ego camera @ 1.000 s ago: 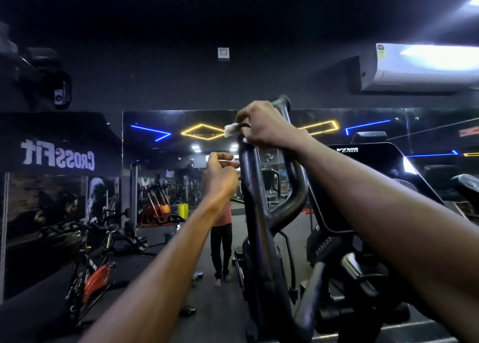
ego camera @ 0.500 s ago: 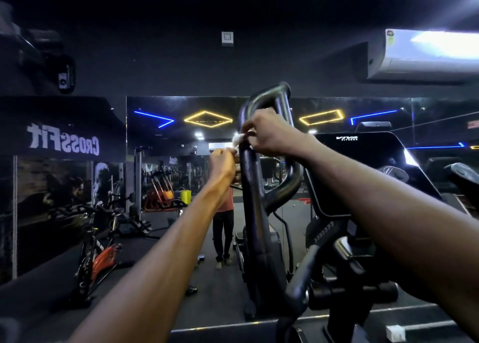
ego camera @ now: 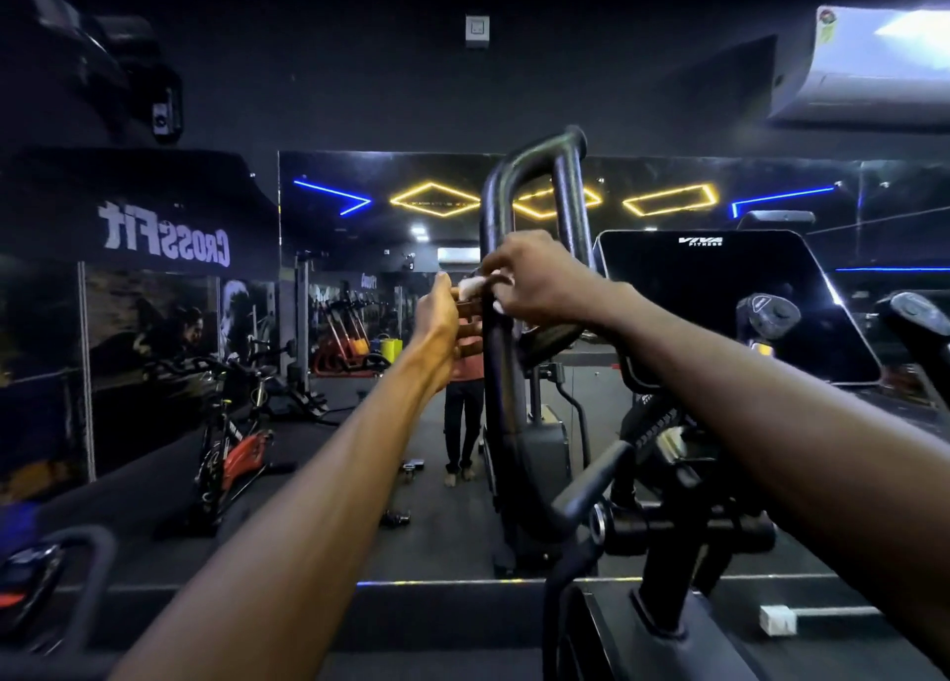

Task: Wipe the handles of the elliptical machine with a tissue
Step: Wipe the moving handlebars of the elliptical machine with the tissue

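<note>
White crumpled tissue [ego camera: 474, 285] lies against the black looped metal handle [ego camera: 497, 289] of the elliptical machine; the right hand [ego camera: 534, 279] pinches it, and the left hand [ego camera: 437, 315], fingers curled, grips it just left of the handle.

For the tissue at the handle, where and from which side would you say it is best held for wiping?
Probably by the wad's middle, pressed against the handle's upright bar from the right, as the right hand does now. The tissue is a small white clump sticking out on the bar's left side, so fingers curled round the bar pin it there. The left hand sits beside it; whether it touches is unclear.
</note>
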Demonstrator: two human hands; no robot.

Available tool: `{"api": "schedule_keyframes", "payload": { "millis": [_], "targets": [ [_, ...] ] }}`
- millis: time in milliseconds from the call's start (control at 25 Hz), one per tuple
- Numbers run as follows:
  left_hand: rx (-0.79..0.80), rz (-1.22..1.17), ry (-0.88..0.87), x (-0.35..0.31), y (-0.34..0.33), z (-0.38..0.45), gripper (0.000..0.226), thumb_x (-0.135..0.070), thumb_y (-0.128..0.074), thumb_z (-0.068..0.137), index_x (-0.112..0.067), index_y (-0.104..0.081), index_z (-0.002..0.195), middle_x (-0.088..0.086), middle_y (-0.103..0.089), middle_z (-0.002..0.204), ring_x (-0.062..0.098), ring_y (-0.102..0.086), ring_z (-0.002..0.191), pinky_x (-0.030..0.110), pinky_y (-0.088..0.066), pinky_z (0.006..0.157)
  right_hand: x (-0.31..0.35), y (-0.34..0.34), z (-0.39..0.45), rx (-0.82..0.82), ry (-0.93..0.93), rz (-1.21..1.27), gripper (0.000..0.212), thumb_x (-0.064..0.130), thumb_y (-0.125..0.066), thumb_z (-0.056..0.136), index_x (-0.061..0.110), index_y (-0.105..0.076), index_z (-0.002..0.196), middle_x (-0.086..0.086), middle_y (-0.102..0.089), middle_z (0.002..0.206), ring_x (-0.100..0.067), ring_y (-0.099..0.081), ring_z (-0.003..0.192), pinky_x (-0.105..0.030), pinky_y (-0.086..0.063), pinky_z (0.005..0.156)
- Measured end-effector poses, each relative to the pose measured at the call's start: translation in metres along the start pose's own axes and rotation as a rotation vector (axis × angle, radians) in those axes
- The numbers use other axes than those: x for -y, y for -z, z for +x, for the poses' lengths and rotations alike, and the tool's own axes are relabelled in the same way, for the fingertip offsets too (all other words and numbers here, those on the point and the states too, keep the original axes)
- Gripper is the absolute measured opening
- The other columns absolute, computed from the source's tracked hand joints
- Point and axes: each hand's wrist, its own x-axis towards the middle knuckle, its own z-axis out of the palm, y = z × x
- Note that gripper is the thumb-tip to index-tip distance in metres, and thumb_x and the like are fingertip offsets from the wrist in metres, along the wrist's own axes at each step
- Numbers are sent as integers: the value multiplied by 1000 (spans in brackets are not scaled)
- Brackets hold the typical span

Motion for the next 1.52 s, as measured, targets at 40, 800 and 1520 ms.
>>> {"api": "schedule_keyframes", "payload": {
  "millis": [40, 800, 1520],
  "targets": [
    [2, 0, 6, 2, 1, -4, 56, -43, -20, 106, -7, -61, 97, 6, -67, 71, 18, -64, 66, 32, -53, 61, -2, -5, 1, -45, -18, -57, 18, 11, -64, 91, 9, -70, 107, -3, -57, 107, -8, -54, 82, -18, -50, 74],
    [-24, 81, 42, 14, 19, -36, 38, -30, -36, 104, -10, -66, 92, 5, -73, 77, 22, -65, 74, 39, -55, 76, 19, -36, -71, -120, -145, 96, 22, 10, -60, 92, 11, -69, 112, -3, -54, 106, -7, -51, 77, -19, -48, 67],
    [-56, 532, -161, 32, 14, -37, 9, -13, -55, 89, -15, -60, 97, 5, -66, 96, 27, -63, 93, 45, -54, 85, 31, -75, -110, -436, -349, 112, 38, 10, -54, 87, 16, -62, 124, -10, -66, 105, -24, -62, 91, -31, -48, 81]
  ]
}}
